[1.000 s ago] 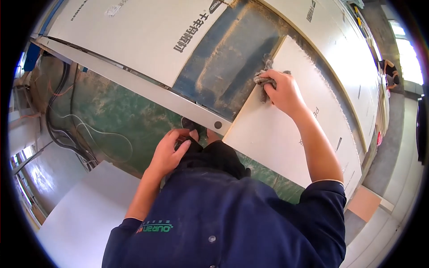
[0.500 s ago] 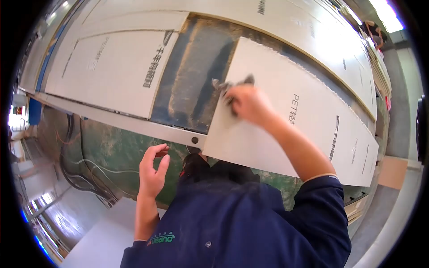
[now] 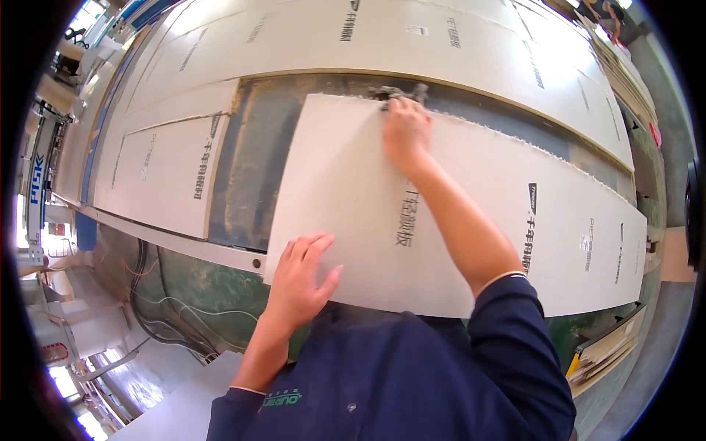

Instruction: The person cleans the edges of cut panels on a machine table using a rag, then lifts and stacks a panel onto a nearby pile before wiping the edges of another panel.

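My right hand [image 3: 408, 136] is closed around a dark grey, crumpled, rag-like thing [image 3: 403, 94], blurred by motion. It is at the far edge of a white printed panel [image 3: 346, 184], where a ragged fringe runs along the border. The part inside my fingers is hidden. My left hand [image 3: 298, 283] is open with its fingers apart, over the panel's near left corner. Nothing is in it, and I cannot tell whether it touches the surface.
Under the panel is a dark, dusty machine table [image 3: 257, 154]. Another white board [image 3: 169, 173] lies to the left, and a long one [image 3: 309, 44] behind. Cables [image 3: 158, 323] run along the green floor. A person [image 3: 607, 16] is at the far right.
My right hand has moved with the grey thing from the panel's left side to its far edge. The left hand has come up over the near corner. The view has shifted.
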A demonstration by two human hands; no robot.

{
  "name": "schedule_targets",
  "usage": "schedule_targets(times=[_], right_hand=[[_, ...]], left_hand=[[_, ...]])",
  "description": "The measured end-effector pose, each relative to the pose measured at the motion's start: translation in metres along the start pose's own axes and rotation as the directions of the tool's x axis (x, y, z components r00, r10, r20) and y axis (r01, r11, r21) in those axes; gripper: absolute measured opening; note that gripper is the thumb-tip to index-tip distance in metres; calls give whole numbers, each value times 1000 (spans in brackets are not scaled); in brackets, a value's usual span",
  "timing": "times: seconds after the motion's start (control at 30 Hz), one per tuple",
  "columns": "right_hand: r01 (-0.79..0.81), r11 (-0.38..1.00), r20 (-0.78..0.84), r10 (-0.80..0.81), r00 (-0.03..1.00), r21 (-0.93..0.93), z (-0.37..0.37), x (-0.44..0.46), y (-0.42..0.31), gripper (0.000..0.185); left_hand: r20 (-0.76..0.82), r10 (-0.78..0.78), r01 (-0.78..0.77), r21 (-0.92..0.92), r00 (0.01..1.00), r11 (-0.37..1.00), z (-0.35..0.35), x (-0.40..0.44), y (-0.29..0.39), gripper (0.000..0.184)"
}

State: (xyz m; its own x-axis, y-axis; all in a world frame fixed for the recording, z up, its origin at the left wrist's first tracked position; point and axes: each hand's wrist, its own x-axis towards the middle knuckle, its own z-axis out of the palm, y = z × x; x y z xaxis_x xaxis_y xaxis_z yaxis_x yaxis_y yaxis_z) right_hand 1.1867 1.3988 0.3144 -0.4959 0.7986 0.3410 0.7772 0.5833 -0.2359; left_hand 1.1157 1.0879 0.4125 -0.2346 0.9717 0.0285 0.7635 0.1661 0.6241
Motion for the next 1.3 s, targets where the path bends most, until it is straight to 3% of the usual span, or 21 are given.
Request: schedule_targets(times=[0.07,0.2,0.4,0.5,0.6,0.67,0.73,0.87,1.0,1.1,1.3], right_hand=[[88,990,-31,-85,996,111,0,7,-2,19],[327,943,49,-325,945,-65,-16,7,48,17],[191,977,14,-193,981,99,-53,-14,101,13],[99,995,-49,-97,994,25,-27,-9,84,17],[22,1000,96,-22,995,7,-3,12,39,19],[108,993,163,-98,982,-50,6,25,-10,19],[194,938,282,-111,953,-287,16,39,-69,16],[309,944,127,-294,947,-119,50,58,-115,15],[355,934,32,-356,934,52,54,53,-98,16],[440,897,103,-435,894,-32,44,54,-84,15],[401,914,88,-395,915,-68,15,31,-9,15]], left_hand=[[35,11,-15,119,999,993,16,16,19,54],[52,-6,-11,329,999,944,38,31,24,63],[68,-36,8,373,997,928,43,31,18,67],[53,-36,13,372,998,928,46,32,15,70],[37,-20,4,396,999,918,48,34,12,73],[43,-17,-2,409,999,913,47,34,11,74],[59,-21,-5,411,998,912,45,37,11,74],[66,37,-61,408,997,911,46,36,4,72],[62,82,-100,395,995,913,43,40,6,70],[73,71,-95,401,995,911,41,40,9,69],[74,-21,-11,405,997,914,48,35,12,71]])
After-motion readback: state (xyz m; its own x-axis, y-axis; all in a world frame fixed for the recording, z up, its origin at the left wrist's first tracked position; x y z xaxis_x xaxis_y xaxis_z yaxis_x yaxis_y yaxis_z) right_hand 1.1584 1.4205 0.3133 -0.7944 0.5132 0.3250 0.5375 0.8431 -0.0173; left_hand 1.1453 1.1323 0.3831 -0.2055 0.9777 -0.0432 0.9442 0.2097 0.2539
